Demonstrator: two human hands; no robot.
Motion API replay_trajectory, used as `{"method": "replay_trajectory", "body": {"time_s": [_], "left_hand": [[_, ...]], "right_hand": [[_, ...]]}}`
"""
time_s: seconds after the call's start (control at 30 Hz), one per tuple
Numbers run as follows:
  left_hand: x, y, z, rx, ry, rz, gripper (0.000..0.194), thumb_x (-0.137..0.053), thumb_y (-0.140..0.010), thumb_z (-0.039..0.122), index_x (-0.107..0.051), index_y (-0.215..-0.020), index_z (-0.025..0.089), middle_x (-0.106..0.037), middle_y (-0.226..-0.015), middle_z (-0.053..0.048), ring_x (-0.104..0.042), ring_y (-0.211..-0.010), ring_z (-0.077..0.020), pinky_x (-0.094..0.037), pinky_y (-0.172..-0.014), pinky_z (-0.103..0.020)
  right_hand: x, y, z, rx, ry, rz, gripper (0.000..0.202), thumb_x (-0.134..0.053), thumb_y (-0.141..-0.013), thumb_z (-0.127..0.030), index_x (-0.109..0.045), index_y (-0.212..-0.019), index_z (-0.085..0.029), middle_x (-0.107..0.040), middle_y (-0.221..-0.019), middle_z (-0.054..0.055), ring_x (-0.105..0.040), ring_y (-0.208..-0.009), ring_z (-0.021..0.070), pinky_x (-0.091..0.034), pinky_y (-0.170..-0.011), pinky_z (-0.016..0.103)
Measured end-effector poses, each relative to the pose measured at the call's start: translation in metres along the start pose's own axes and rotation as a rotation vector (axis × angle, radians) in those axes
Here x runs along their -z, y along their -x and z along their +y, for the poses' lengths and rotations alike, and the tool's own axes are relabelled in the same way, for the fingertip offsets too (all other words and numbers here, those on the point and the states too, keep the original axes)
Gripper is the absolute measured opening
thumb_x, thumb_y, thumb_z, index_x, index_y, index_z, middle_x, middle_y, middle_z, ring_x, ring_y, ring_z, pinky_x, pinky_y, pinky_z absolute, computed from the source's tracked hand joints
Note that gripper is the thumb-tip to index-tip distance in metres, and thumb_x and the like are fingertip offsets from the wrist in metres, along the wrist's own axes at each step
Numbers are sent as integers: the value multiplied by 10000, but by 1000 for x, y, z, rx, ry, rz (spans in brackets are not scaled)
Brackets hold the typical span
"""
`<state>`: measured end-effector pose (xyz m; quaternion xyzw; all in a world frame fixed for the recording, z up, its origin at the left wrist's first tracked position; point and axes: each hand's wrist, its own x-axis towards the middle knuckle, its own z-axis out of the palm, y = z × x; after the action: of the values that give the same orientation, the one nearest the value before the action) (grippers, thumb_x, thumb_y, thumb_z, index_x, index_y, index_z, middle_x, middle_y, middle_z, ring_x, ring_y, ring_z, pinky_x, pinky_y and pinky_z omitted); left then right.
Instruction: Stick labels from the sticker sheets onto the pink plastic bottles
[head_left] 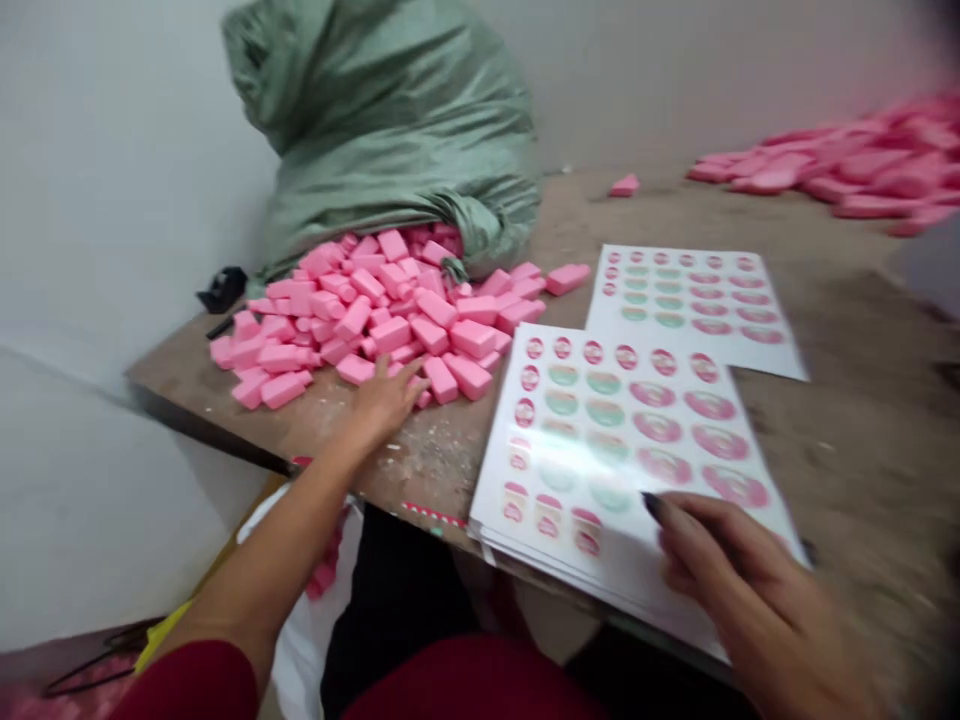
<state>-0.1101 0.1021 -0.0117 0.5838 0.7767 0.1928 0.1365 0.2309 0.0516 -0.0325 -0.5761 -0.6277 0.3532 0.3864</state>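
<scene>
My left hand [388,402] reaches to the near edge of a heap of pink bottle-shaped pieces [390,285], its fingers apart among the closest ones. Whether a fingertip presses on a piece is hard to see. Over a stack of white sticker sheets [555,450] hovers my right hand [739,570], thumb and forefinger pinched together. A small dark tip shows at those fingers; whether it is a nail or a tool cannot be made out. Pink and mint-green oval stickers are printed on the top sheet, with small pink ones along its edges.
A large green sack [405,120] spills the pieces onto the worn brown table [862,420]. Another sticker sheet [690,300] lies behind the stack. Flat pink pieces [862,160] are piled at the back right. A black tape dispenser [223,290] sits by the left wall.
</scene>
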Motion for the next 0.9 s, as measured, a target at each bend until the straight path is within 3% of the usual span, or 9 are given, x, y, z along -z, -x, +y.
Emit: {"method": "replay_trajectory", "body": {"time_s": [0.1, 0.23, 0.33, 0.4, 0.47, 0.53, 0.57, 0.7, 0.9], "left_hand": [[-16, -2, -4, -23, 11, 5, 245, -520, -912, 353, -670, -1055, 222, -483, -1409, -150, -497, -1290, -374, -365, -1082, -547], [-18, 10, -11, -9, 17, 94, 156, -507, -879, 238, -576, -1011, 192, -446, -1399, -189, -437, -1330, -383, -325, -1107, -605], [-11, 27, 2, 58, 340, 191, 302, -602, -824, 241, -498, -1106, 211, -550, -1240, -142, -547, -1188, -317, -451, -1025, -537], [-8, 42, 23, 154, 819, 87, 472, -698, -771, 286, -470, -1182, 248, -592, -1191, -91, -626, -1007, -253, -546, -895, -465], [-8, 54, 50, 260, 1250, -188, 527, -746, -742, 296, -494, -1203, 259, -620, -1196, -76, -651, -905, -213, -585, -804, -418], [-14, 64, 76, 345, 1492, -432, 502, -766, -734, 287, -539, -1179, 237, -632, -1222, -86, -661, -898, -206, -599, -767, -393], [-19, 67, 87, 384, 1554, -491, 497, -776, -731, 275, -552, -1172, 227, -641, -1221, -91, -662, -901, -203, -600, -747, -369], [-49, 75, 119, 508, 1552, -533, 466, -786, -708, 172, -588, -1130, 176, -691, -1130, -109, -671, -901, -186, -571, -705, -273], [-69, 82, 128, 528, 1474, -493, 421, -820, -691, 213, -639, -1066, 153, -709, -1065, -101, -671, -974, -199, -545, -833, -291]], "right_hand": [[1, 2, -8, 12, 136, -96, 318, -562, -888, -540, -690, -927, -252, -711, -727, 19, -640, -589, 197, -502, -530, 304], [-5, 3, -7, 44, 355, -155, 254, -529, -913, -459, -688, -916, -261, -738, -747, 11, -655, -623, 212, -444, -569, 312], [-5, 3, -5, 123, 472, -127, 253, -499, -923, -405, -696, -928, -246, -750, -772, 28, -654, -625, 225, -424, -598, 328], [-2, 3, -4, 184, 541, -105, 246, -487, -935, -370, -696, -945, -241, -746, -758, 26, -626, -586, 212, -405, -598, 325], [2, 5, -3, 238, 602, -84, 228, -485, -942, -340, -690, -948, -241, -745, -748, 17, -589, -546, 195, -385, -590, 313], [4, 7, -1, 287, 645, -78, 213, -482, -950, -314, -683, -943, -241, -743, -736, 7, -570, -530, 186, -367, -586, 303], [4, 8, -1, 310, 660, -79, 213, -475, -957, -300, -678, -939, -239, -739, -726, 3, -571, -532, 185, -359, -588, 301], [-1, 10, -1, 357, 702, -63, 235, -438, -983, -265, -659, -915, -227, -723, -688, -8, -562, -520, 187, -333, -606, 305], [-5, 10, -1, 400, 744, -8, 239, -432, -984, -231, -652, -892, -216, -732, -712, -13, -513, -500, 182, -306, -610, 302]]}}
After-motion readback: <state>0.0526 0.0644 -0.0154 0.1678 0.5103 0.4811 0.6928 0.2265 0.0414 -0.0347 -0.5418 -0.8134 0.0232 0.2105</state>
